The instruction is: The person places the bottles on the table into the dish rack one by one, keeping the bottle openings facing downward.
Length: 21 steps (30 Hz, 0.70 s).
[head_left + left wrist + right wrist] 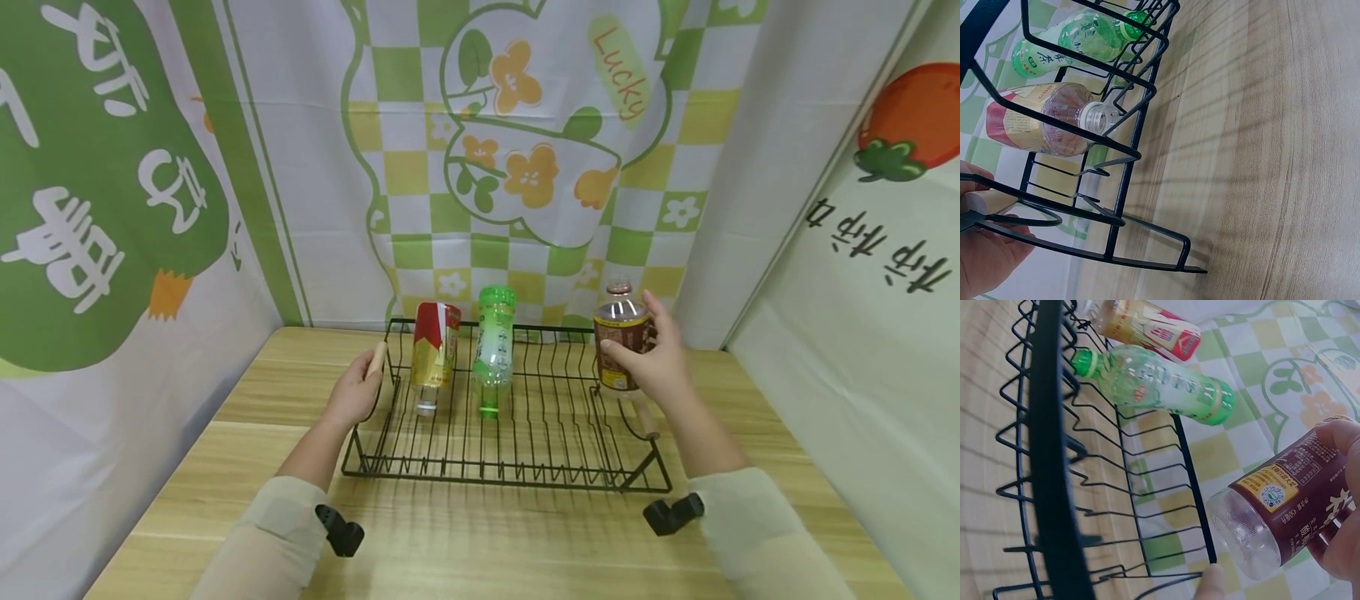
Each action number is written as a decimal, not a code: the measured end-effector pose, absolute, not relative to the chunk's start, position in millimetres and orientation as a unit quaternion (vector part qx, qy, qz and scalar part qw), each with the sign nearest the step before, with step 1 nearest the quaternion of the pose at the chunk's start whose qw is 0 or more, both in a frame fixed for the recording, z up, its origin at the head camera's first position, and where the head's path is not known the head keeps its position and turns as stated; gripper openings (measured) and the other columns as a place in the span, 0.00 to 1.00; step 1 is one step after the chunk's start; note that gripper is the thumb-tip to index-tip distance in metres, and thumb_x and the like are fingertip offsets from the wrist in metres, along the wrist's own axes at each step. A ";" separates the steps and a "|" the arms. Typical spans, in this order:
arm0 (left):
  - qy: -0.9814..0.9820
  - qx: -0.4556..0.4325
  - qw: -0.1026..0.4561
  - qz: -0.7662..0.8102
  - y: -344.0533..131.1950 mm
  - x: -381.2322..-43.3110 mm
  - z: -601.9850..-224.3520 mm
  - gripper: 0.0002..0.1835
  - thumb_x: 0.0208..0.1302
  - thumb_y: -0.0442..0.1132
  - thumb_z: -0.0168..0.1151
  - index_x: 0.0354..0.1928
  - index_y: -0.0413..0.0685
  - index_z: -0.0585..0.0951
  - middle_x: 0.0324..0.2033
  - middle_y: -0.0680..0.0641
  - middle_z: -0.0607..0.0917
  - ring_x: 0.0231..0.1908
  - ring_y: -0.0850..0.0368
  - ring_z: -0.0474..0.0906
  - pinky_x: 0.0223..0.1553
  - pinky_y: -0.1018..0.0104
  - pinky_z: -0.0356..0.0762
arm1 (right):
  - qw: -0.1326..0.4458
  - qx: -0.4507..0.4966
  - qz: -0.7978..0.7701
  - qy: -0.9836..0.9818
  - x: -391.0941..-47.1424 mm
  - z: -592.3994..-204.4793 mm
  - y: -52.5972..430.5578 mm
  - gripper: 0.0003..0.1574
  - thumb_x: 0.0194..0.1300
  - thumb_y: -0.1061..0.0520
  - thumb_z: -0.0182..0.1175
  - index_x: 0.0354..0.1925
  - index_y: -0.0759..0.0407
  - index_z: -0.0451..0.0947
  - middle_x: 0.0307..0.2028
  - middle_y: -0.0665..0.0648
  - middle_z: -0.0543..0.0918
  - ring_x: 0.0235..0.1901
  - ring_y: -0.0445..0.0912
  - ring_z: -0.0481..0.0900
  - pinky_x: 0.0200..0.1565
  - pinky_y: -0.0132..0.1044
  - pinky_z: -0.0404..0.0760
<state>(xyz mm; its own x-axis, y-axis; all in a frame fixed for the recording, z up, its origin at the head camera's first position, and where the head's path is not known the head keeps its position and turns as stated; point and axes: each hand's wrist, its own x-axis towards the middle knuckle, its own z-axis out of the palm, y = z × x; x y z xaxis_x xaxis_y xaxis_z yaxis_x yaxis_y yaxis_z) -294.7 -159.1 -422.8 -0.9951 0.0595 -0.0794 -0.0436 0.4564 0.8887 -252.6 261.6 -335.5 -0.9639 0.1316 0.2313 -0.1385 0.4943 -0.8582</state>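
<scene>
My left hand (354,393) grips the pale wooden handle (377,358) at the left end of a black wire dish rack (510,482). In my right hand (666,357) is a clear plastic bottle (621,346) with a dark brown and yellow label, held neck up above the rack's right end. Its base (1247,540) faces the rack in the right wrist view. Two bottles stand neck down in the rack: one with a red and gold label (433,350), its neck uncapped in the left wrist view, and a green one (495,350) beside it.
The rack stands on a wood-grain table (495,550). Right of the green bottle its wire slots hold nothing. A second wooden handle (647,417) is at the right end. Printed cloth (420,75) hangs behind and along both sides.
</scene>
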 end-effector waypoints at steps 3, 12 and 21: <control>0.853 0.005 0.047 0.520 -159.2 -293.6 -422.2 0.33 0.78 0.43 0.38 0.77 0.37 0.44 0.74 0.32 0.55 0.71 0.36 0.57 0.68 0.41 0.61 | 0.114 0.011 0.512 -0.851 -253.0 -339.3 255.9 0.62 0.63 0.50 0.67 0.79 0.42 0.36 0.75 0.67 0.51 0.69 0.69 0.56 0.62 0.70 0.65; 0.854 0.020 0.038 0.519 -160.4 -294.7 -416.9 0.37 0.77 0.46 0.42 0.77 0.38 0.41 0.75 0.32 0.50 0.74 0.35 0.49 0.73 0.43 0.53 | 0.086 0.010 0.510 -0.856 -253.7 -347.4 242.7 0.62 0.60 0.51 0.69 0.78 0.38 0.40 0.72 0.67 0.55 0.68 0.66 0.60 0.62 0.68 0.67; 0.845 0.053 0.011 0.532 -149.4 -292.1 -399.6 0.36 0.77 0.47 0.45 0.77 0.41 0.45 0.77 0.36 0.50 0.76 0.39 0.46 0.75 0.45 0.49 | 0.078 0.031 0.469 -0.879 -255.4 -353.8 234.7 0.61 0.61 0.52 0.68 0.79 0.44 0.41 0.71 0.71 0.54 0.68 0.68 0.59 0.62 0.69 0.67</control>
